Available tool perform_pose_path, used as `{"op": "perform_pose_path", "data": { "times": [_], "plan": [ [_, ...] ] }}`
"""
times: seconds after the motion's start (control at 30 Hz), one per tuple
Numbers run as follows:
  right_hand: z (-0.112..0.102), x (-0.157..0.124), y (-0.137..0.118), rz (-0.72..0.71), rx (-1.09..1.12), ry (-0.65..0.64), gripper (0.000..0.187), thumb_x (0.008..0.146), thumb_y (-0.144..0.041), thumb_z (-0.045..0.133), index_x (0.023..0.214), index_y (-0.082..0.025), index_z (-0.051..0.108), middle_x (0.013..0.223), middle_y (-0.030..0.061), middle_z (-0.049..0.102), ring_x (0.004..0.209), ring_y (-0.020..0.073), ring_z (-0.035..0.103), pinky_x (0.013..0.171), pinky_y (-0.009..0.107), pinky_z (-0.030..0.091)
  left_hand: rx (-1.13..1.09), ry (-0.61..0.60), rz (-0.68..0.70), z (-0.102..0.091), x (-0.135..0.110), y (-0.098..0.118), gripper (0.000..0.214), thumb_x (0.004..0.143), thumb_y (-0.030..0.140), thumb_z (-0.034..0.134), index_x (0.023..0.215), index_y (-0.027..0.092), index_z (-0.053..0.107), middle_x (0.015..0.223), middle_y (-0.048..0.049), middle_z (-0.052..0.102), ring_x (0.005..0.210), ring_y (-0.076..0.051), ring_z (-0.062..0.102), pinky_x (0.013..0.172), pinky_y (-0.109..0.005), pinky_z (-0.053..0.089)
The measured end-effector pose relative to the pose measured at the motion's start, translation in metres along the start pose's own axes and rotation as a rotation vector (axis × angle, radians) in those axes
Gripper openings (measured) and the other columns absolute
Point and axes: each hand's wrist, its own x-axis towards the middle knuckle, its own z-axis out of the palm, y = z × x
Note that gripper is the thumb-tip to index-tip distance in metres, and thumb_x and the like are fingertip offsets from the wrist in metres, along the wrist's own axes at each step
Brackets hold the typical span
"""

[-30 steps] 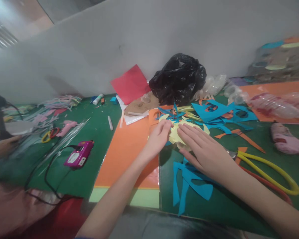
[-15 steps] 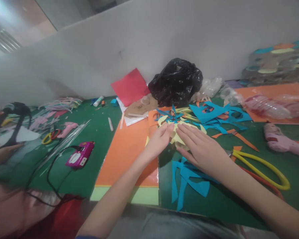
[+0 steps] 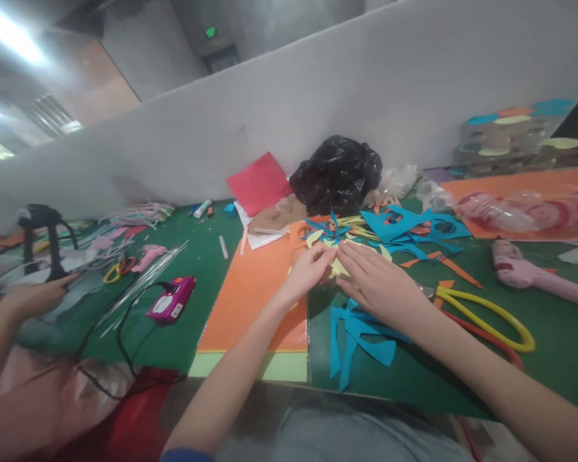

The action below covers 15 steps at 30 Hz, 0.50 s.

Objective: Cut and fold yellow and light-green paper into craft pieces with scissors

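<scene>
My left hand (image 3: 309,271) is at the left side of a small heap of pale yellow paper cutouts (image 3: 338,268), its fingers curled together against them. Over the same cutouts from the right lies my right hand (image 3: 376,276), fingers stretched out side by side and thumb apart. The hands nearly meet at the fingertips and partly hide the paper. Blue paper scraps (image 3: 361,340) lie just below my right hand. Scissors with yellow and red handles (image 3: 486,314) rest beside my right forearm. An orange sheet (image 3: 250,301) lies under my left forearm.
Behind the hands are more blue scraps (image 3: 390,224) and a black plastic bag (image 3: 337,173). A pink glue gun (image 3: 520,266) lies at right. On the left are a magenta box with a cord (image 3: 172,300) and another person's hand (image 3: 41,298).
The camera view has tilted up, so more of the background shows. My hands stay at the yellow cutouts, with the left fingers a little more curled. The other person's hand has come further into view.
</scene>
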Motion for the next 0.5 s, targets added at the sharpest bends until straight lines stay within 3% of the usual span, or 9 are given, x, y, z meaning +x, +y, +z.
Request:
{"op": "perform_pose_path", "data": {
  "times": [0.5],
  "plan": [
    [0.0014, -0.0008, -0.0015, -0.009, -0.015, 0.024, 0.049, 0.104, -0.035, 0.041, 0.132, 0.001, 0.059, 0.138, 0.0223, 0.058, 0.129, 0.0319, 0.055, 0.108, 0.048, 0.048, -0.003, -0.009, 0.021, -0.0014, -0.0013, -0.0012, 0.034, 0.089, 0.051, 0.055, 0.079, 0.020, 0.047, 0.055, 0.0078, 0.041, 0.047, -0.007, 0.042, 0.048, -0.020, 0.034]
  ]
}}
